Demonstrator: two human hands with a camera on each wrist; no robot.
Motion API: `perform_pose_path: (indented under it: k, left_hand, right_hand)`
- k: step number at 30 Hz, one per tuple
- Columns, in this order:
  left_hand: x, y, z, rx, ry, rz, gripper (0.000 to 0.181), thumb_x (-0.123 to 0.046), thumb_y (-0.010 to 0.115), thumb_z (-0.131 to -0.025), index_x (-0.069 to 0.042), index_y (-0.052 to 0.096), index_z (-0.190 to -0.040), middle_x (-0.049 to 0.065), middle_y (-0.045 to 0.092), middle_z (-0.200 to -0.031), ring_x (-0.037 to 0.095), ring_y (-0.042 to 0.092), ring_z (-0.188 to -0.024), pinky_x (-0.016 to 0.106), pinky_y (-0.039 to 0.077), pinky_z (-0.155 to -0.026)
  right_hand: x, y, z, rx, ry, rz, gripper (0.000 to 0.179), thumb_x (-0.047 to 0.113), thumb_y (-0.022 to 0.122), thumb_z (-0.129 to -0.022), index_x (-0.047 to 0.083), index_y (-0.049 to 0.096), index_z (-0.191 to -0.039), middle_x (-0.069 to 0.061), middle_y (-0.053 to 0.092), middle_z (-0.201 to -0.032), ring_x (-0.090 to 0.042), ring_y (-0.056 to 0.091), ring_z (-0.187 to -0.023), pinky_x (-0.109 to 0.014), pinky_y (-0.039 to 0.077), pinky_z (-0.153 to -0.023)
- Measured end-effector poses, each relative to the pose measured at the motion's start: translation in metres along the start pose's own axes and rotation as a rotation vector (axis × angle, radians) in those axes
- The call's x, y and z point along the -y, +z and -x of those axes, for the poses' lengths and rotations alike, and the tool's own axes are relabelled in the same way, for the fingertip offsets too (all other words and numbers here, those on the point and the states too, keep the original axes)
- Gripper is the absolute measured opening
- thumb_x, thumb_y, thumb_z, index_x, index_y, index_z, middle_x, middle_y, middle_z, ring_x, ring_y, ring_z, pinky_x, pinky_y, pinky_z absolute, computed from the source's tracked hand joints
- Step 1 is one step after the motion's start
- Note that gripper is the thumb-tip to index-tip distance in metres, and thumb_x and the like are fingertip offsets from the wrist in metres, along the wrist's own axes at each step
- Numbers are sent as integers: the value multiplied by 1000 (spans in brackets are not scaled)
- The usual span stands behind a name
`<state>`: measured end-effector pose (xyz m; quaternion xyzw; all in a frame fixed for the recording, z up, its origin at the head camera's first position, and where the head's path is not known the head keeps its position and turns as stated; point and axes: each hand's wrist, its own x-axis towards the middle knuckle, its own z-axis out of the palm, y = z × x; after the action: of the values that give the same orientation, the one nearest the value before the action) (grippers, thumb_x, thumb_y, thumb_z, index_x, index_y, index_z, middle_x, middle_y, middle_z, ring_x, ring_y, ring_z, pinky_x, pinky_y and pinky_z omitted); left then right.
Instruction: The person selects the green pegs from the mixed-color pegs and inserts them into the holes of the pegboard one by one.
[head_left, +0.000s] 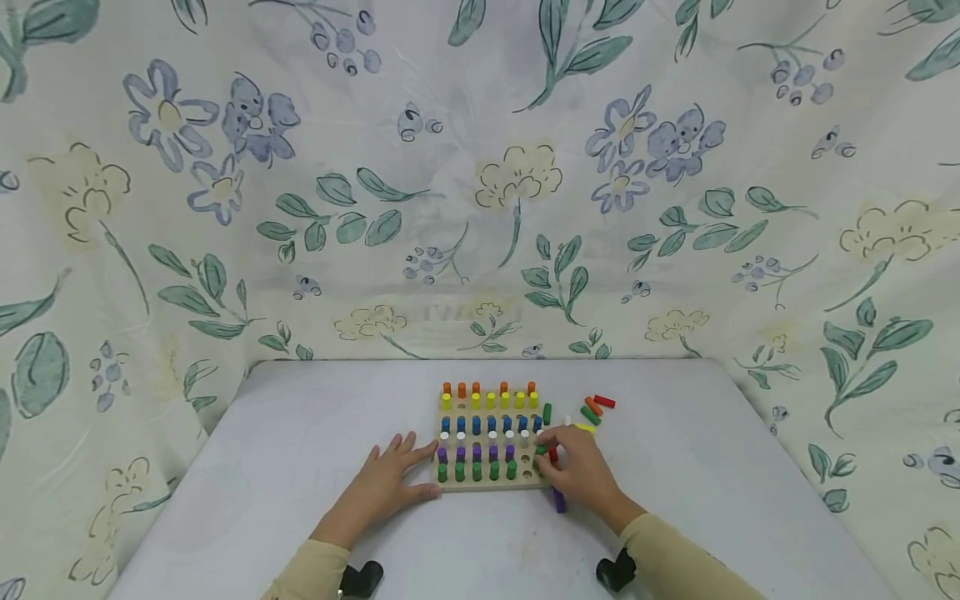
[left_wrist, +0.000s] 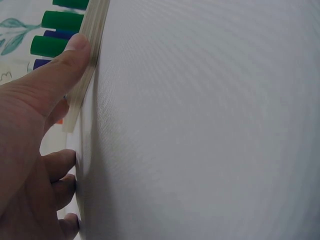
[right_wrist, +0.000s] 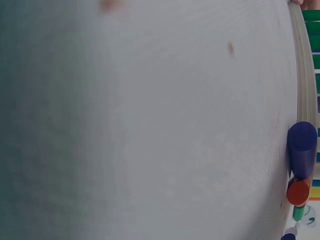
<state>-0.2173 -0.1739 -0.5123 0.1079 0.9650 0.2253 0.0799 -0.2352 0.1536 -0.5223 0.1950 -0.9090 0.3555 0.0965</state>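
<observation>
A wooden pegboard [head_left: 491, 489] lies on the table, with rows of orange, yellow, blue, white, purple and green pegs standing in it. My left hand [head_left: 381, 482] touches its left side, fingers spread, and the thumb [left_wrist: 76, 47] presses on the board's edge in the left wrist view. Over the board's right end, my right hand [head_left: 583, 468] pinches a green peg [head_left: 540, 449] between thumb and fingers. The peg's lower end is hard to make out. A few holes near that hand hold no peg. The right wrist view does not show the right hand.
Loose pegs lie right of the board: a purple peg [head_left: 559, 500], a red peg [head_left: 553, 455], a yellow peg [head_left: 585, 430], and a group with a green peg [head_left: 590, 415], an orange peg [head_left: 593, 406] and another red peg [head_left: 604, 402]. A flowered cloth [head_left: 480, 208] rises behind the table.
</observation>
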Motion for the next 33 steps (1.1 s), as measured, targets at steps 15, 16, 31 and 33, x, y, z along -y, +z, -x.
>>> perform_pose_path:
  k: [15,16,31,33]
  left_hand:
    - [-1,0,0,-1,2,7,82,-56,78,-83,-17,52,-150,25,34,-160,48,23,-150,68,10,-121]
    - [-2,0,0,0,1,9,82,-56,78,-83,-17,52,-150,25,34,-160,48,23,-150,68,10,-121]
    - [-1,-1,1,3,-3,6,83,-57,77,-83,-18,51,-151,25,33,-160,48,22,-150,67,9,-121]
    - [-1,-1,0,2,-1,3,83,-57,77,-83,-18,51,-151,25,34,-160,48,22,-150,68,9,-121]
  right_hand:
    - [4,2,2,62,-37,6,20,20,78,-90,18,71,-109,13,68,-98,-10,59,-94,-33,53,-86]
    - [4,2,2,65,-38,8,20,20,78,-90,18,71,-110,13,68,-98,-10,59,-94,-32,53,-85]
    - [-1,5,1,107,-119,6,19,17,79,-89,23,72,-106,15,69,-101,-6,56,-91,-31,53,-85]
    - [0,5,1,110,-123,7,19,17,79,-89,23,72,-106,15,69,-101,-6,56,-93,-33,53,-87]
